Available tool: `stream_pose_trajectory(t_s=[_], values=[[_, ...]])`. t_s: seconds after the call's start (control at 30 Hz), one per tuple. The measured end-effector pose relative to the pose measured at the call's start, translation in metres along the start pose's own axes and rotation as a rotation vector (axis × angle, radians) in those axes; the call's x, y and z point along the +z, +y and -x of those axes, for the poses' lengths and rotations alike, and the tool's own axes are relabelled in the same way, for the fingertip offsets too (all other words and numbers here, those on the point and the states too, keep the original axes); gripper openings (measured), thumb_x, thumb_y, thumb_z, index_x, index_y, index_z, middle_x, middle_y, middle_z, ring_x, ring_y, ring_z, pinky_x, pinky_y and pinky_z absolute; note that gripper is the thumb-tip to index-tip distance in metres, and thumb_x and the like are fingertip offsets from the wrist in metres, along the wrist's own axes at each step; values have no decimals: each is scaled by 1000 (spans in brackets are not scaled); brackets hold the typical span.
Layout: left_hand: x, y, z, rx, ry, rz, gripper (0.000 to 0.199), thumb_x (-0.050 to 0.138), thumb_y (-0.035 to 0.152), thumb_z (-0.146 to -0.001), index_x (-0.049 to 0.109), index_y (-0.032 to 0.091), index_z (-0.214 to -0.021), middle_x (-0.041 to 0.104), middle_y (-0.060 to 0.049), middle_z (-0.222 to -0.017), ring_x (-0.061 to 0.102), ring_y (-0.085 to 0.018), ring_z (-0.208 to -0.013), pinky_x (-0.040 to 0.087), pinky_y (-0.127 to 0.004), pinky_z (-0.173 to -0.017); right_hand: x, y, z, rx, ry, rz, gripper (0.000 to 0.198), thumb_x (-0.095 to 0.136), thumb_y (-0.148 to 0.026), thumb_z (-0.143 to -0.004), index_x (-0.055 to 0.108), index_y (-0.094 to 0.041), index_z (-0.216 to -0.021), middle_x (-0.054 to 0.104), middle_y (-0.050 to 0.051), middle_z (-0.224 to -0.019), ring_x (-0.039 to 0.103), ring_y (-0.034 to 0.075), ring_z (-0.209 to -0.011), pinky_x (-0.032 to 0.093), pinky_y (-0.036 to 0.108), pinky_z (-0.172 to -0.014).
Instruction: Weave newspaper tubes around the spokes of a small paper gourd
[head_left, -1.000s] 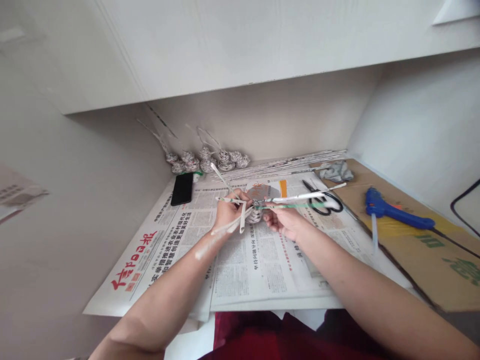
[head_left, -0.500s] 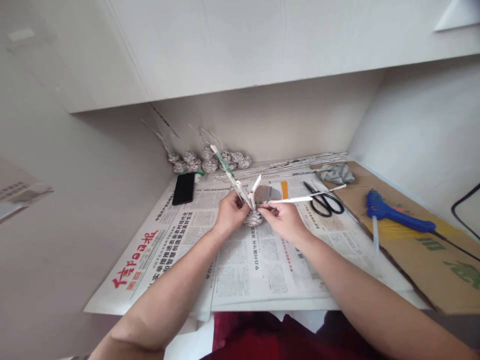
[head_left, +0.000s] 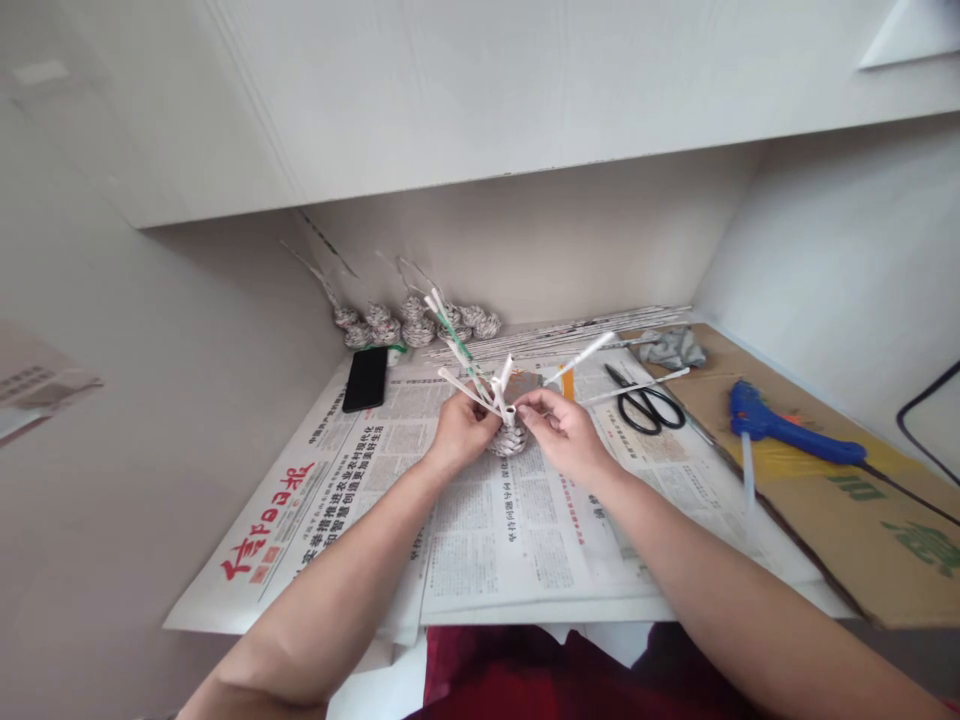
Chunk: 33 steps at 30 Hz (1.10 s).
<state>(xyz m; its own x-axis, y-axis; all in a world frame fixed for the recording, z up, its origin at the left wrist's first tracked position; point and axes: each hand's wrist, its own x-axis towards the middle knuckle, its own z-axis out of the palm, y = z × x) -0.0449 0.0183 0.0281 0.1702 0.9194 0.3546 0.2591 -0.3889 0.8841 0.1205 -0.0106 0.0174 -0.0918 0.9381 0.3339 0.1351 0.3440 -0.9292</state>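
Between my two hands, a small round woven paper piece [head_left: 510,439] stands over the newspaper. Several rolled paper tubes fan up and out of its top, one with a green stripe [head_left: 459,345] leaning to the far left. My left hand [head_left: 463,425] is closed on the piece's left side, its fingertips partly hidden behind the tubes. On the right, my right hand [head_left: 561,425] pinches close to the top of the weave, at the base of a white paper tube [head_left: 581,358] that slants up to the right.
Newspaper [head_left: 480,575] covers the tabletop. Black scissors [head_left: 646,403] lie right of my hands, and a blue glue gun [head_left: 795,435] rests on cardboard [head_left: 885,550]. A black phone [head_left: 366,379], several woven gourd shapes [head_left: 418,325] and a bundle of paper rolls [head_left: 570,332] are farther back.
The right-hand white tube has swung from nearly level to slanting upward. Another tube now points out to the left. My right hand's fingers have shifted slightly; my left hand holds its place.
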Motion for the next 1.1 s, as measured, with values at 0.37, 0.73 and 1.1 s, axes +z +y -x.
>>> stream_pose_trajectory(t_s=[0.37, 0.73, 1.1], values=[[3, -9, -1, -7, -35, 139, 22, 71, 26, -69, 58, 16, -84, 62, 0, -75, 58, -12, -66, 46, -23, -62, -1, -7, 2, -13, -14, 64, 17, 60, -38, -84, 65, -22, -81, 64, 0, -72, 54, 13, -61, 39, 25, -56], [3, -5, -1, -49, -45, 186, 24, 72, 25, -68, 59, 15, -86, 65, -1, -75, 60, -12, -67, 48, -23, -64, -3, -12, 5, -279, -13, 427, 5, 61, -24, -84, 65, -24, -82, 66, 2, -83, 61, 18, -79, 45, 29, -74], [0, -8, 0, -60, -177, 132, 34, 72, 26, -71, 62, 11, -100, 70, -6, -88, 64, -15, -75, 51, -24, -70, 1, 5, -4, 93, 109, -65, 12, 64, -31, -77, 59, -20, -76, 65, 0, -70, 60, 15, -64, 46, 27, -61]])
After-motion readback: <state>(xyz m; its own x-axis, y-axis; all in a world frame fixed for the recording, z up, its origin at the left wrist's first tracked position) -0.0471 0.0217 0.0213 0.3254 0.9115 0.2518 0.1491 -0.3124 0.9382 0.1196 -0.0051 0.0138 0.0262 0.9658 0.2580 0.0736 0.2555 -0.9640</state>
